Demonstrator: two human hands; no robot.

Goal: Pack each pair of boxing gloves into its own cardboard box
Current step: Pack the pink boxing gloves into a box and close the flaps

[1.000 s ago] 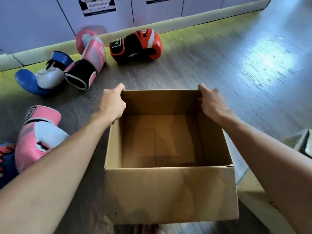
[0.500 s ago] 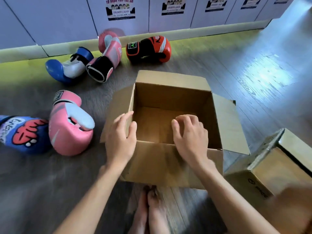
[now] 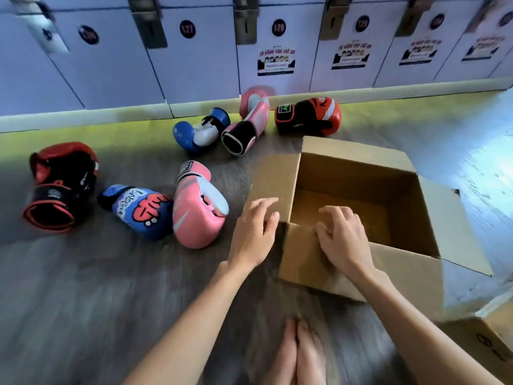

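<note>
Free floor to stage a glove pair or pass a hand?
Free: open box interior; bare floor nearer than the red-black glove, near blue glove, near pink glove; floor right of far red glove. Crowded: far blue glove and far pink glove touching beside it; tight gap between near pink glove and box.

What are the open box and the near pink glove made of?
The open box: cardboard, matte brown, folded flaps with creases. The near pink glove: likely leather or synthetic leather over padding; smooth, slightly shiny, bulging shape.
</note>
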